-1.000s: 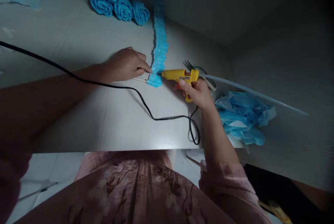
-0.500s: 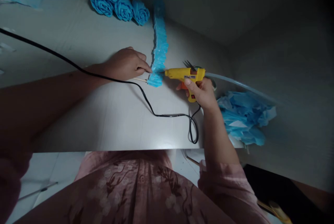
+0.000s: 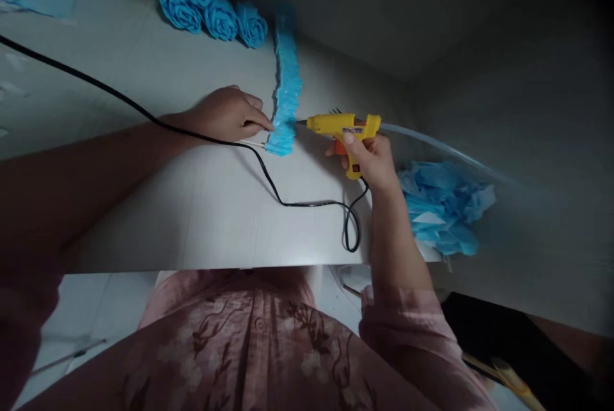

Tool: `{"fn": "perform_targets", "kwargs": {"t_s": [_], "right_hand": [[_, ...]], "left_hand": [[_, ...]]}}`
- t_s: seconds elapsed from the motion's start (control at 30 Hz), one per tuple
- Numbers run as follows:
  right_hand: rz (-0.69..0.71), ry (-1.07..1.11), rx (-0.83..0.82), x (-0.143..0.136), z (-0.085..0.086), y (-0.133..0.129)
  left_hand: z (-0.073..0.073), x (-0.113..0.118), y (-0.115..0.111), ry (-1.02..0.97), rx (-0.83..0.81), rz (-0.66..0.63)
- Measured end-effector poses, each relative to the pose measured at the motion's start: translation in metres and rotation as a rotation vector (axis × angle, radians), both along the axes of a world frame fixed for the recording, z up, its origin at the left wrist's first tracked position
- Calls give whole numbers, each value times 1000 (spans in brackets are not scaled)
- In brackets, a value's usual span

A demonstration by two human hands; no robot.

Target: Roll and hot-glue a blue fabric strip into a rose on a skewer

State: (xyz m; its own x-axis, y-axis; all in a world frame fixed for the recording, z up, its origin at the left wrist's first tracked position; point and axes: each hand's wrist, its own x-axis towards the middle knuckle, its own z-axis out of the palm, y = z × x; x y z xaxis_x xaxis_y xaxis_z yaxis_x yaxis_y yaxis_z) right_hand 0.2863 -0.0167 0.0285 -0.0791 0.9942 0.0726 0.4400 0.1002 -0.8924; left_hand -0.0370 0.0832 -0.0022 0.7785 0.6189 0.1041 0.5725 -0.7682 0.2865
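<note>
My right hand (image 3: 377, 165) is wrapped around the handle of a yellow hot glue gun (image 3: 336, 124), its nozzle pointing left at a ruffled blue crepe paper strip (image 3: 288, 88). The strip runs lengthwise away from me across the table. With its fingers closed together, my left hand (image 3: 228, 116) grips the strip's left edge near its close end. Under that hand a thin pale stick (image 3: 252, 144) reaches to the strip's near end. A clear glue stick (image 3: 422, 134) trails from the back of the gun.
Several blue paper roses (image 3: 220, 18) lie at the back. A black cord (image 3: 110, 90) crosses over my left forearm and loops near the table's front edge. Crumpled blue paper (image 3: 446, 200) sits at the right, beside the wall. Dark pointed tips (image 3: 336, 110) show behind the gun.
The glue gun has risen slightly away from me along the strip, its nozzle now at the strip's right edge. My left hand keeps its place on the strip; the whole view has shifted slightly.
</note>
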Motion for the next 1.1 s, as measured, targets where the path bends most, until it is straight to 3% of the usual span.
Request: {"fn": "perform_targets", "kwargs": {"t_s": [0.1, 0.27, 0.47, 0.63, 0.8, 0.97, 1.1], "right_hand": [[14, 18, -14, -3, -4, 2], [48, 22, -17, -3, -7, 7], [101, -68, -59, -7, 26, 15], [181, -137, -89, -13, 48, 15], [218, -71, -105, -14, 32, 14], [183, 15, -108, -9, 4, 11], [189, 84, -126, -7, -4, 5]], "left_hand": [[6, 0, -1, -15, -17, -18], [6, -2, 2, -47, -57, 131], [0, -15, 14, -69, -64, 77], [6, -25, 4, -9, -11, 7], [7, -38, -5, -13, -31, 12], [-1, -51, -4, -53, -69, 46], [-8, -55, -5, -66, -65, 25]]}}
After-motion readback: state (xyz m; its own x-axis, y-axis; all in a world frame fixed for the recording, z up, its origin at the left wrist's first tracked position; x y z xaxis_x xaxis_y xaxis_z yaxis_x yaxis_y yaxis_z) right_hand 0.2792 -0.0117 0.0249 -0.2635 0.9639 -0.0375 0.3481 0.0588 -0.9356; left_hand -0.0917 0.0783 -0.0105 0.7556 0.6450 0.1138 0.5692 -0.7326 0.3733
